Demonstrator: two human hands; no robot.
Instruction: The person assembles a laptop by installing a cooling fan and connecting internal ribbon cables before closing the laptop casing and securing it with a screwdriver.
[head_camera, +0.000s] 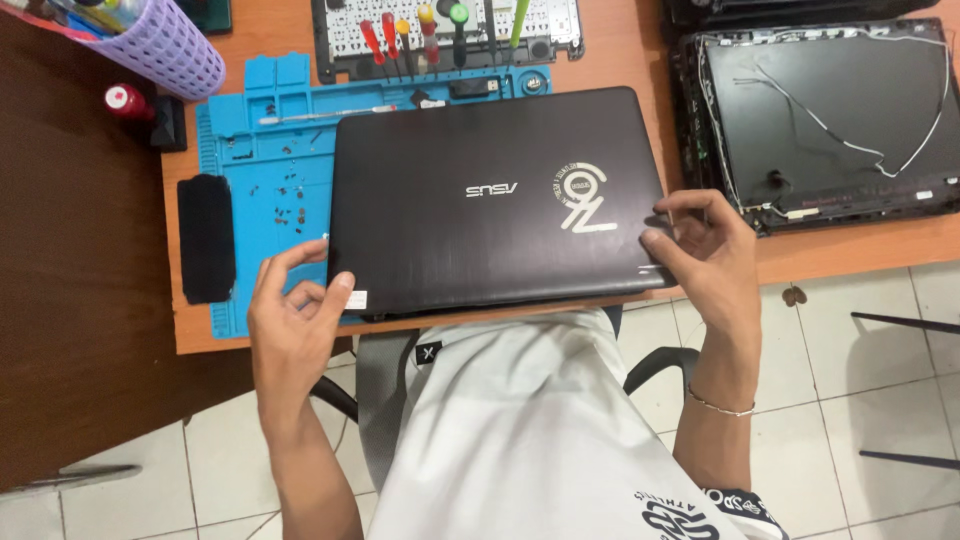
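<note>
Both of your hands sit at the near corners of the closed dark laptop (490, 200): your left hand (295, 315) has its fingers loosely spread, the thumb tip touching the lid's near left corner and the other fingers curled in the air just beside the edge, gripping nothing; your right hand (700, 250) is bent at the near right corner with fingertips resting on the lid edge, a light pinch rather than a firm hold. The laptop lies lid-up on the orange desk (620, 60), its left part over the blue repair mat (260, 150), and its near edge juts a little past the desk's front edge, above your lap. That overhang is the main risk: with so light a touch, a pull toward you could tip the machine off the desk. Small loose screws (290, 195) lie scattered on the mat just beside the laptop's left edge; sliding the body leftward would sweep them away or trap them under the case and scratch it. A black pad (205, 238) lies at the mat's left end, screwdrivers (410, 40) stand in the rack behind, and an opened screen shell (830, 110) with loose wires lies to the right, near enough that a swing that way could snag it.
</note>
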